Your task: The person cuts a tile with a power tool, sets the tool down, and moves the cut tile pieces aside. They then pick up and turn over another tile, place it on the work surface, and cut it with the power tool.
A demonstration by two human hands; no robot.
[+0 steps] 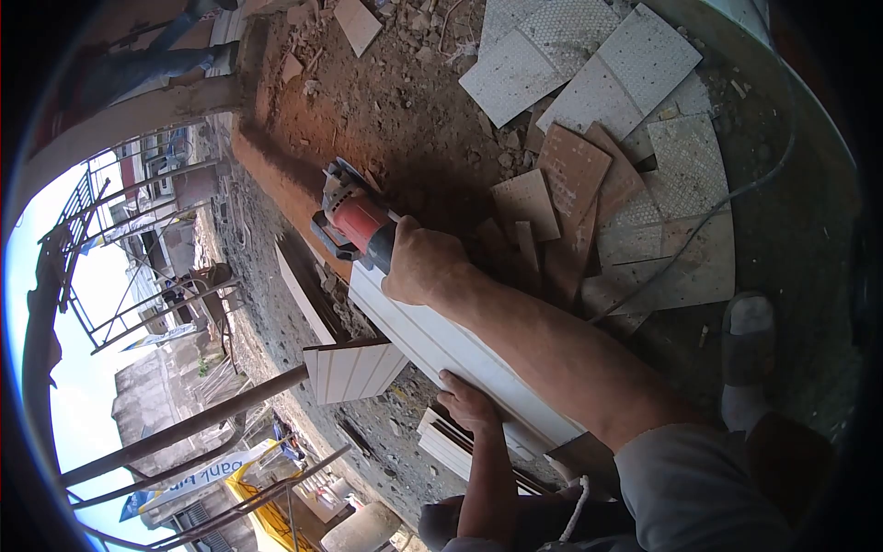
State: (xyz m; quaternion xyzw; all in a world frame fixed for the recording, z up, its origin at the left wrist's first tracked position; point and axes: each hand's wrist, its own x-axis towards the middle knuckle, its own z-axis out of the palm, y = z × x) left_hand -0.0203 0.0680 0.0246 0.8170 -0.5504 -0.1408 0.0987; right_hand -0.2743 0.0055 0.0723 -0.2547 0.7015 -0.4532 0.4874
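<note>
A red and black power cutter (357, 219) is gripped by my right hand (425, 264), fingers wrapped round its dark rear body. The cutter's metal head and guard lie over the far end of a long white grooved tile (441, 345). My left hand (467, 402) presses on the tile's lower edge, thumb on top; what its other fingers do is partly hidden. A short striped tile piece (354, 372) lies left of the long tile. Beneath my left hand is a stack of striped strips (451, 448).
Broken textured tiles (625, 69) and brown tile pieces (572, 175) cover the ground at the upper right. A cable (736, 191) curves across them. A foot in a sandal (750, 336) is at right. Metal railings (193, 428) stand at left. Another person's leg (170, 64) shows at the upper left.
</note>
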